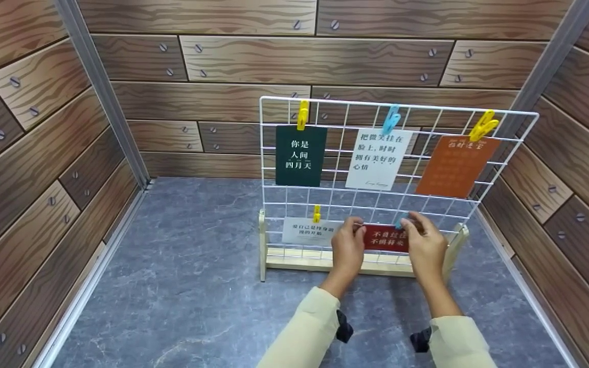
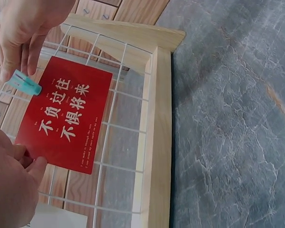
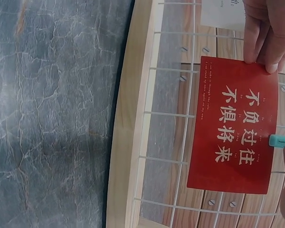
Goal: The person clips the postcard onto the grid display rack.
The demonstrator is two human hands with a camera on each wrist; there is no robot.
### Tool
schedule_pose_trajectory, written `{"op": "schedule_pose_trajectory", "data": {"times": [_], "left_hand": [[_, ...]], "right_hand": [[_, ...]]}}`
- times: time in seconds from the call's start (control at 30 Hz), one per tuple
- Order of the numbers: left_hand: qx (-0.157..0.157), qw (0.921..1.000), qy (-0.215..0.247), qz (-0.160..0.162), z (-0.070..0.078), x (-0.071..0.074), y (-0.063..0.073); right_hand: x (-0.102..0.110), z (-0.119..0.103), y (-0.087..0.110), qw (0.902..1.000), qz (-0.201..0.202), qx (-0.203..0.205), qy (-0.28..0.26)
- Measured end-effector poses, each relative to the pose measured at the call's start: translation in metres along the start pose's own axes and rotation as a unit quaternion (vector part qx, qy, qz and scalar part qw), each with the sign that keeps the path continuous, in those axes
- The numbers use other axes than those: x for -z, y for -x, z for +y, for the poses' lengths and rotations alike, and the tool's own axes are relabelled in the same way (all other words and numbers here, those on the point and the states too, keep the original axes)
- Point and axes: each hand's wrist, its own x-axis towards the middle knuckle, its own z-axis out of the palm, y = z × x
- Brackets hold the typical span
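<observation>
A red card (image 1: 385, 238) with white characters lies against the lower part of the white wire grid rack (image 1: 348, 153). My left hand (image 1: 348, 246) pinches its left edge between thumb and fingers. At the card's top edge, my right hand (image 1: 427, 248) holds a blue clothespin (image 2: 24, 82) by its handle end. The clip's tip meets the card's edge in both wrist views; how far it bites is unclear. Just left of the left hand, a white card (image 1: 307, 231) hangs from a small yellow clothespin (image 1: 317, 213).
Along the rack's top hang a dark green card (image 1: 300, 156), a white card (image 1: 376, 162) and an orange card (image 1: 455, 168), each under a clothespin. A wooden base (image 1: 299, 261) supports the grid on the grey marbled surface (image 1: 182, 286). Wood-patterned walls (image 1: 223, 61) enclose it.
</observation>
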Motion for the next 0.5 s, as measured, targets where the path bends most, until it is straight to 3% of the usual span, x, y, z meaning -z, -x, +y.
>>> {"op": "schedule_pose_trajectory", "data": {"times": [0.23, 0.5], "left_hand": [[0.015, 0.9993, -0.030, -0.014, 0.004, 0.004, 0.002], [-0.002, 0.9957, -0.090, -0.018, 0.009, 0.018, 0.010]], "right_hand": [[0.008, -0.001, 0.000, 0.9995, -0.016, 0.015, 0.022], [0.019, -0.002, 0.004, 0.9988, -0.014, 0.007, 0.046]]}}
